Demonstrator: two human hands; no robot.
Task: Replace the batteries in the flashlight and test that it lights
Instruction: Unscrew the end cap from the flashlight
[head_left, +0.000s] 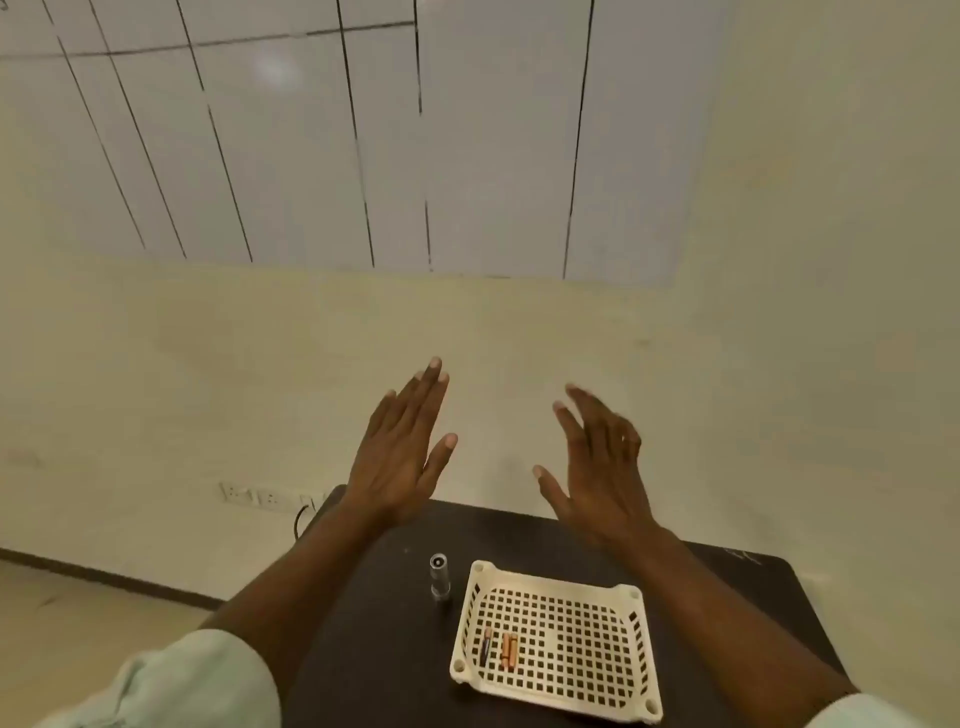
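Observation:
A small silver flashlight (439, 577) stands upright on the dark table (384, 623), just left of a cream perforated tray (571, 592). In the tray's near left corner lie a dark battery (486, 646) and two orange batteries (509, 650). My left hand (402, 452) is raised above the table's far edge, fingers straight and together, holding nothing. My right hand (597, 467) is raised beside it with fingers spread and slightly blurred, also holding nothing. Both hands are well above and beyond the flashlight and tray.
The table stands against a cream wall with a white panel (363, 145) high up. A power strip (260, 498) and a black cable (301, 519) sit on the wall left of the table. Floor shows at the lower left.

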